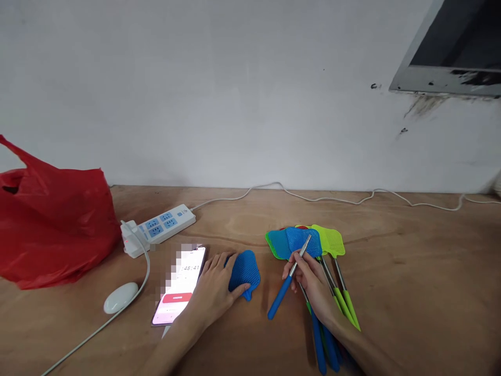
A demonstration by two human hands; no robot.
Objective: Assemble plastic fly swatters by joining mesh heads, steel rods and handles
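The left hand (216, 282) rests on a blue swatter head (246, 269); to that head's right, the right hand (313, 282) holds a blue-handled rod (281, 298) and swatters (331, 240) lie piled. To its left are a lit phone (183, 284), a power strip (163, 225) and a red bag (58, 224).

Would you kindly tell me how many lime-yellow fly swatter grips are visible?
2: the outer grip, rightmost among the piled fly swatters, and the inner grip just left of it. Others may be hidden under the right forearm.
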